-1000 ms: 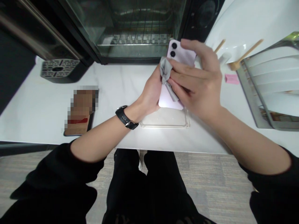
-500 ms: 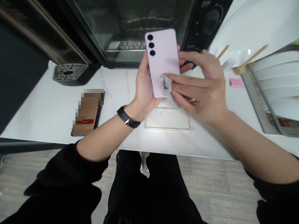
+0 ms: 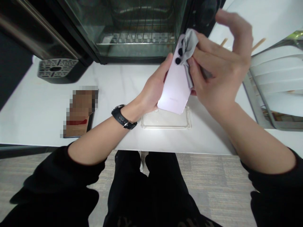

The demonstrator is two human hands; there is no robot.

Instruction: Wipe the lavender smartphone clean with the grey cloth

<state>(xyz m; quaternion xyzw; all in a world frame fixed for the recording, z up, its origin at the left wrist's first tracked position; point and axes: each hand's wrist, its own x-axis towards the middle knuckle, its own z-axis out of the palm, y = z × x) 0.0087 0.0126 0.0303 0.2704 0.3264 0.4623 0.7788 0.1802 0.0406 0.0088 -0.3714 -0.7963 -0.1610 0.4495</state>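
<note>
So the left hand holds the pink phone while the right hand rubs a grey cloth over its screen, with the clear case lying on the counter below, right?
Not the screen. In the head view the right hand presses the grey cloth on the camera lenses, on the back of the pink phone. The left hand holds it, and the clear case lies on the counter.

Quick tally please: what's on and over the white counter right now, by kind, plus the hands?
Phones: 2, a lilac phone held in the left hand, and a second phone lying flat.
Clear phone cases: 1.
Grey cloths: 1, pinched in the right hand.
Toaster ovens: 1.
Dish racks: 1.
Hands: 2.
Total: 8.
</note>
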